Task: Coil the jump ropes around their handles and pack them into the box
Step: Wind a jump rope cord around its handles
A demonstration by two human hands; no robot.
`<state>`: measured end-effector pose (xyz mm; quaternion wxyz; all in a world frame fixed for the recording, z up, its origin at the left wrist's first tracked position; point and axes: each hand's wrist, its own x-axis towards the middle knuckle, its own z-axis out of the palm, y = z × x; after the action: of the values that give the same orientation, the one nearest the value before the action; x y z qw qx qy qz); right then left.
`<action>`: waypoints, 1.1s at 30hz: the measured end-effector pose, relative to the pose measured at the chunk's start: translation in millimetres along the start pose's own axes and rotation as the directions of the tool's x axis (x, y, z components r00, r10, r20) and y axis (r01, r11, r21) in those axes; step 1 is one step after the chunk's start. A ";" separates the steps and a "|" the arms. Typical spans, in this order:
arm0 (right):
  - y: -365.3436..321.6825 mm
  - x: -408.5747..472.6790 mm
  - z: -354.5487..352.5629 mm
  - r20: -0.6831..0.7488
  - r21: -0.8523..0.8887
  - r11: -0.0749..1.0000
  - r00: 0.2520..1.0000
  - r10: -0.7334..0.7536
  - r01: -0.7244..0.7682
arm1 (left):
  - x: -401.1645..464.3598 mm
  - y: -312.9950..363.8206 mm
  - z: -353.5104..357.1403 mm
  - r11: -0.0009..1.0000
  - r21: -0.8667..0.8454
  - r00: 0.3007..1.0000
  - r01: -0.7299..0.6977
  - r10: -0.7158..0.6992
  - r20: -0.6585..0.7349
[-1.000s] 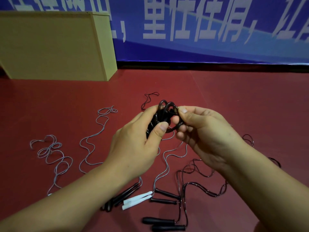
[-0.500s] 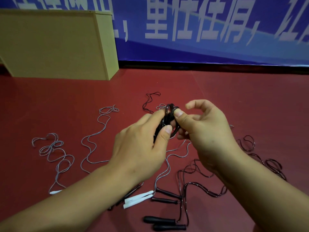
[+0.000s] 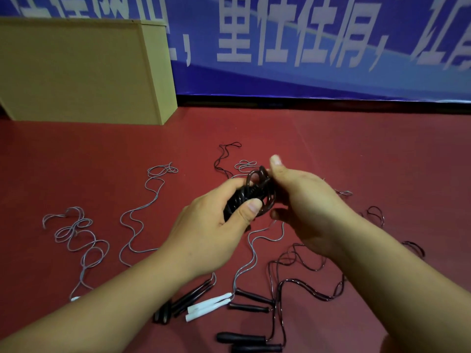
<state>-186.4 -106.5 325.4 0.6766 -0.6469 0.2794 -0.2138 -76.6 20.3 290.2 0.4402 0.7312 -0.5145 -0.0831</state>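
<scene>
Gripping a bundle of black jump-rope handles wound with dark cord, the left hand has its thumb pressed across the front of the bundle and its fingers curled behind it. The bundle is held in the air above the red floor, near the middle of the view. The right hand touches the bundle's upper end, where loose loops of the dark cord stand up; its fingers are bent around the loops, the index finger raised above them. Whether the right hand pinches the cord cannot be told.

On the floor below the hands lie a pair of white plastic handles with a thin grey cord, which trails away to the left. Just beside them lie several black foam handles with an uncoiled black cord. A tan cardboard box stands at far left, well apart from the ropes, against a blue banner with white characters.
</scene>
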 end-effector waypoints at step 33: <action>77.4 -13.6 202.9 0.471 -0.009 0.998 0.880 0.057 -0.061 | -154.9 -91.6 -132.1 0.713 -0.352 0.612 0.606 -0.701 -0.366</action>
<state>-69.3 61.3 251.2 0.7324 -0.6685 0.1255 -0.0303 -9.3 229.6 251.2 0.5595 0.8185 -0.0757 -0.1061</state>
